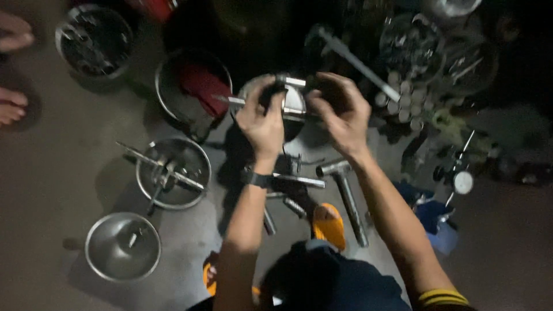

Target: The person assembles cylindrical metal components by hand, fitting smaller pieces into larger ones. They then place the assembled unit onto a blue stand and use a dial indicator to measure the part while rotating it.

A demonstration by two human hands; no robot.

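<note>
My left hand point(262, 118) is closed around a dark handle or grip fixed to a metal part point(291, 83) that I hold up over a round steel bowl point(294, 106). A thin metal rod point(227, 99) sticks out to the left of it. My right hand point(340, 112) grips the right end of the same metal part, fingers curled around something dark. A black watch sits on my left wrist point(257, 179). The image is blurred, so the part's exact shape is unclear.
Steel bowls on the concrete floor hold metal parts point(173, 173), a red cloth point(199, 83) and small pieces point(95, 40); one bowl point(122, 246) is nearly bare. A T-shaped pipe point(345, 196), a long bar point(357, 63) and a gauge point(462, 181) lie nearby. Another person's feet point(11, 69) are at the left.
</note>
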